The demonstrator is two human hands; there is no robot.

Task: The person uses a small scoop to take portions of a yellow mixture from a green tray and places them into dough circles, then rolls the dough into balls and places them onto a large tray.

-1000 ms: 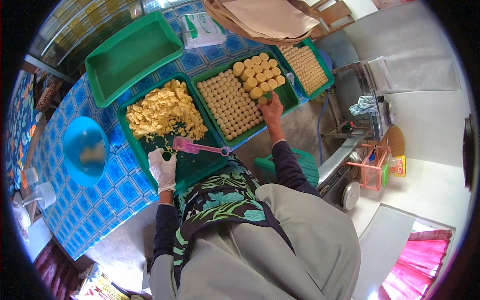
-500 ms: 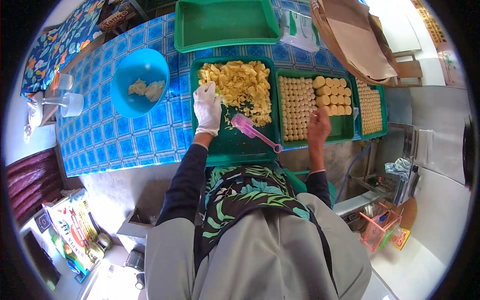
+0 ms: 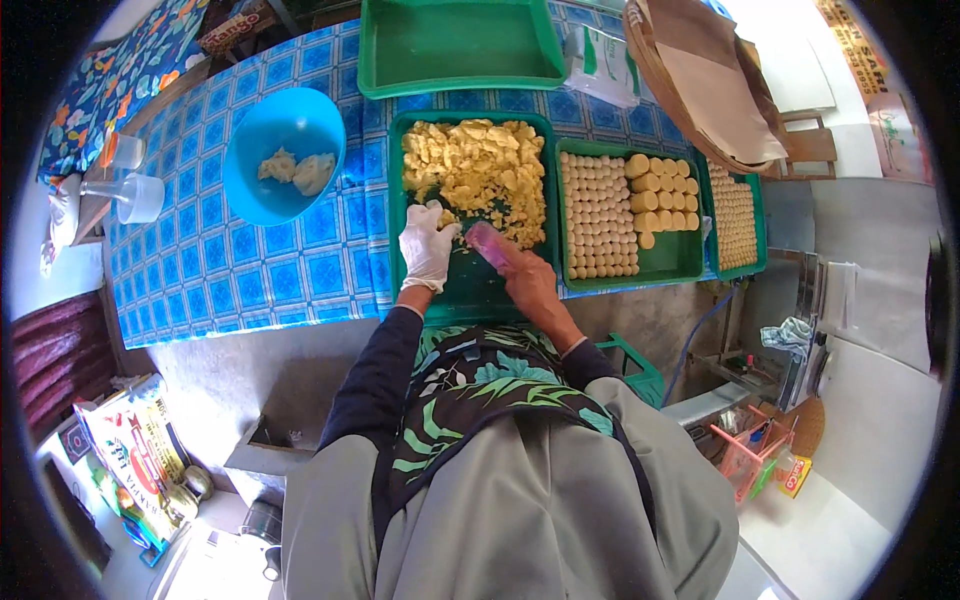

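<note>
My left hand [image 3: 427, 249], in a white glove, is at the near left of the crumbly yellow filling [image 3: 475, 165], its fingers curled round a small lump of it. This filling fills the far part of a green tray [image 3: 470, 298]. My bare right hand [image 3: 534, 290] grips a pink scoop [image 3: 487, 243], whose head points toward the left hand over the crumbs. In the second green tray [image 3: 668, 262] to the right, rows of small pale balls [image 3: 598, 215] lie beside larger yellow rounds [image 3: 664, 190]. One round sits apart at the near end.
A blue bowl [image 3: 250, 160] with white dough [image 3: 312, 174] stands on the left. Beyond the filling is another green tray [image 3: 460, 45], beside a plastic packet [image 3: 603, 65]. At right are a woven basket [image 3: 650, 70] and a third tray of balls [image 3: 737, 220].
My right hand has come left from the second tray and taken hold of the pink scoop. A further yellow round now lies in that tray. My left hand has moved nearer to me.
</note>
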